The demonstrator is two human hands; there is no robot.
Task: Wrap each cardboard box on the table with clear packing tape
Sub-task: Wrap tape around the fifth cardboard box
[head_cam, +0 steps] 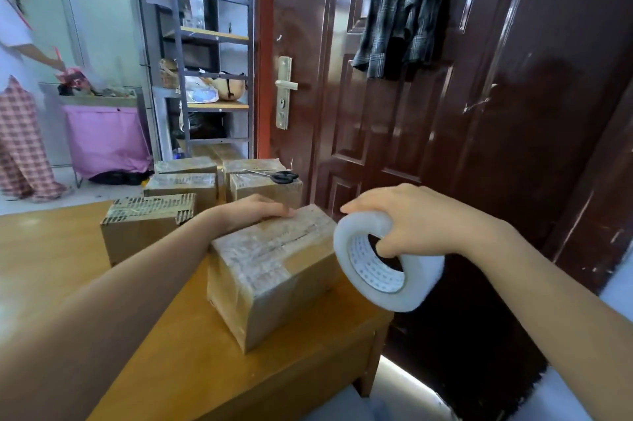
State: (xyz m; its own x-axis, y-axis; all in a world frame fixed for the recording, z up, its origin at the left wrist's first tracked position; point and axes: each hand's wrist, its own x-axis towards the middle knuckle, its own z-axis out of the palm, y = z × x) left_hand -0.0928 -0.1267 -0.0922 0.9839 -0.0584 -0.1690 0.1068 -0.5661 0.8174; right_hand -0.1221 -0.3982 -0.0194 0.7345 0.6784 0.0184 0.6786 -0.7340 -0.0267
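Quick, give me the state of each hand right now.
Left hand: open, fingers flat on top of the nearest cardboard box.
Right hand: closed on the roll of clear packing tape, fingers hooked through its core.

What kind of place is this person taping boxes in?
Probably a home or small home-run shop's packing corner, not a warehouse. A plaid shirt hangs on a dark red door, a metal shelf rack holds household odds and ends, and taped boxes crowd a wooden table.
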